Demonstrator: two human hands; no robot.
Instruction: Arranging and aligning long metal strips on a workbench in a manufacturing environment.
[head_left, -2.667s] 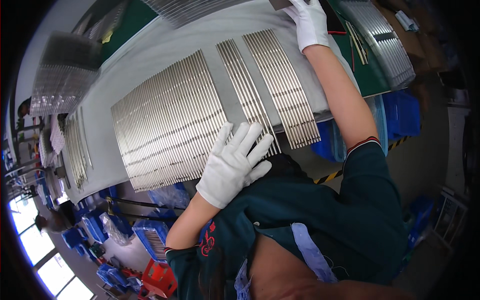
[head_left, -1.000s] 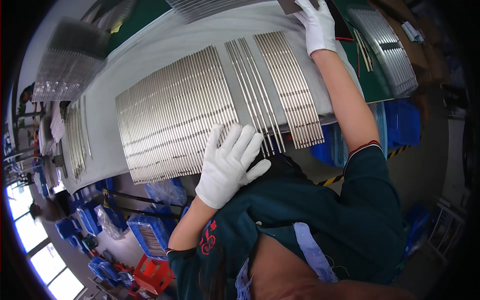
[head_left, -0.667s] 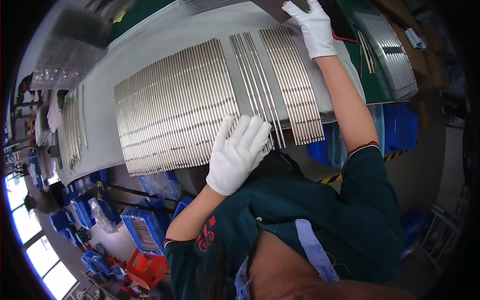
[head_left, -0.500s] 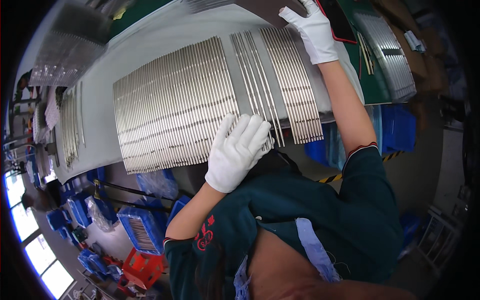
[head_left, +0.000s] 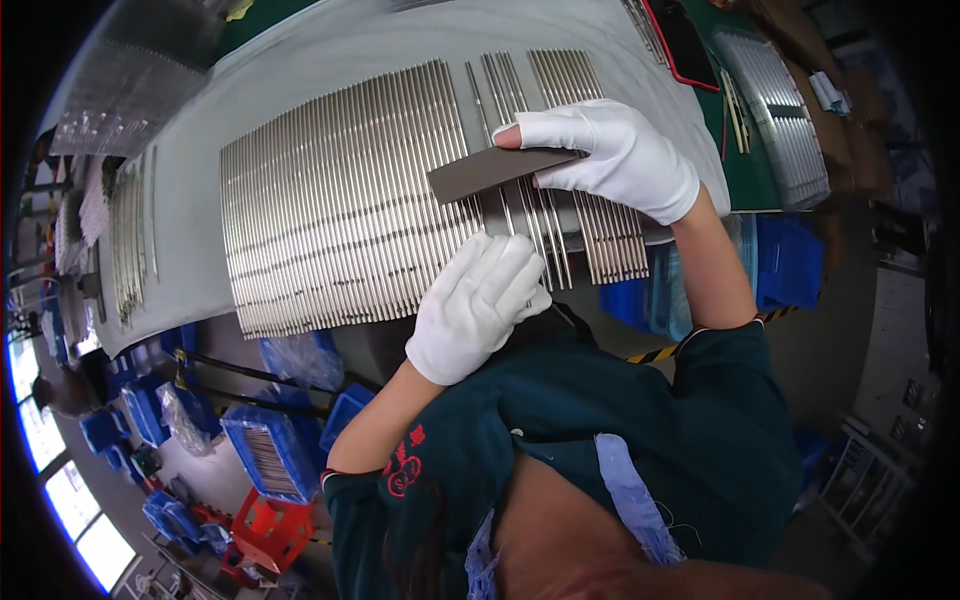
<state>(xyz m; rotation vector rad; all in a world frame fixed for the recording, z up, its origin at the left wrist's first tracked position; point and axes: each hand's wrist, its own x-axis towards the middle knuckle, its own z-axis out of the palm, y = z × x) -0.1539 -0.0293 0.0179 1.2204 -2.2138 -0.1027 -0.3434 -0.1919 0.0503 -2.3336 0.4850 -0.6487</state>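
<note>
nearest, bottom of frame: my dark green shirt (head_left: 710, 440), bent by the lens.

above it, just right of centre: my left hand (head_left: 478, 310), gloved white, fingers curled together over the lower ends of rods. whether they pinch one or only rest there, i can't make out.

up and right of that: my right hand (head_left: 615, 160), closed on a dark flat block (head_left: 495, 175), gripped by its right end. bare fingertips show past the glove.

block lies up and a little right of my left hand, well apart from those fingers; right hand is the one touching it. its long axis runs nearly level, left end a bit lower, crosswise over steep rods. contact with the metal beneath: unclear.

under block and right hand: a narrow group of rods (head_left: 503, 85), one thin rod (head_left: 478, 100) apart on its left. a wide bank of rods (head_left: 345, 205) fills left of centre; a smaller bank (head_left: 612, 240) sits right. white cloth (head_left: 300, 60) beneath.

farther, upper right: red-edged dark slab (head_left: 685, 45), ribbed clear tray (head_left: 775, 115).
</note>
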